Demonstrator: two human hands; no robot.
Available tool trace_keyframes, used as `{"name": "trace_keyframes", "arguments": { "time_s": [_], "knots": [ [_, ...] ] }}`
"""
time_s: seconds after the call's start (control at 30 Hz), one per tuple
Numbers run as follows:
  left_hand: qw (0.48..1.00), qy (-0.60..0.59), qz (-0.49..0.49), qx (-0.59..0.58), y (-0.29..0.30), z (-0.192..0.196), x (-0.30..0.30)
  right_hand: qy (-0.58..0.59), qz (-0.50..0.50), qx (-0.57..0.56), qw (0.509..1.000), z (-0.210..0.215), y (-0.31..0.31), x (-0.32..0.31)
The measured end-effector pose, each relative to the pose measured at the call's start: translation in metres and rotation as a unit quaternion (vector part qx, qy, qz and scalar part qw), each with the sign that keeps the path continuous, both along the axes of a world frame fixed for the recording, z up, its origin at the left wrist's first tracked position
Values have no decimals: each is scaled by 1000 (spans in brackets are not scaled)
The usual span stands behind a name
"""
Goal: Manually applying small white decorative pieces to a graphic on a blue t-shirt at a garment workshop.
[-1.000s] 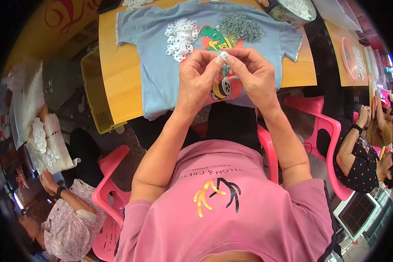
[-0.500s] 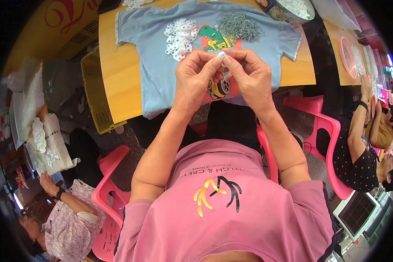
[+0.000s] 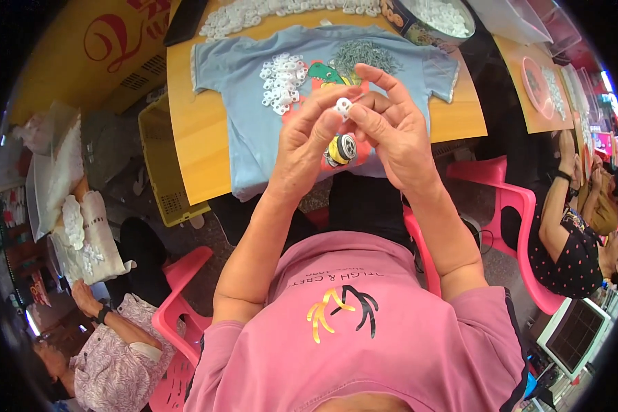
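My left hand and my right hand are raised together above a light blue T-shirt spread on the wooden table. Both pinch one small white ring-shaped part between their fingertips. On the shirt lie a pile of white ring parts at the left and a heap of small grey metal pieces at the right. A colourful print shows under my hands.
A round tin of white parts stands at the table's far right, more white parts along its far edge. Yellow crate left of the table. Pink chairs around; seated people at right and lower left.
My hands stay together on the small white part; the fingers have shifted slightly as they work it. A person at the right has lowered their arm.
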State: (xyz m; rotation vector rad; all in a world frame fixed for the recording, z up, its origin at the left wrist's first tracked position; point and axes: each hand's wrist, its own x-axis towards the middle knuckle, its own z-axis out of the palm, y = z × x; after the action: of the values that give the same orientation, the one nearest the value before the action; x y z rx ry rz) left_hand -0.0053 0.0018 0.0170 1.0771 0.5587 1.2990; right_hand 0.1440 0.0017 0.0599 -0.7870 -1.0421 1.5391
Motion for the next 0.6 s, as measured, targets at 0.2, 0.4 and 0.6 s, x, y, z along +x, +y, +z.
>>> {"name": "trace_keyframes", "arguments": {
  "time_s": [0.2,0.4,0.6],
  "knots": [
    [997,-62,-38,6,-12,15,-1,74,34,-59,995,15,-15,-14],
    [989,-134,-55,24,-18,12,-7,98,57,-53,992,13,-21,-23],
    [990,-125,-42,43,-17,9,-17,101,40,-49,993,13,-23,-36]
  ]
}}
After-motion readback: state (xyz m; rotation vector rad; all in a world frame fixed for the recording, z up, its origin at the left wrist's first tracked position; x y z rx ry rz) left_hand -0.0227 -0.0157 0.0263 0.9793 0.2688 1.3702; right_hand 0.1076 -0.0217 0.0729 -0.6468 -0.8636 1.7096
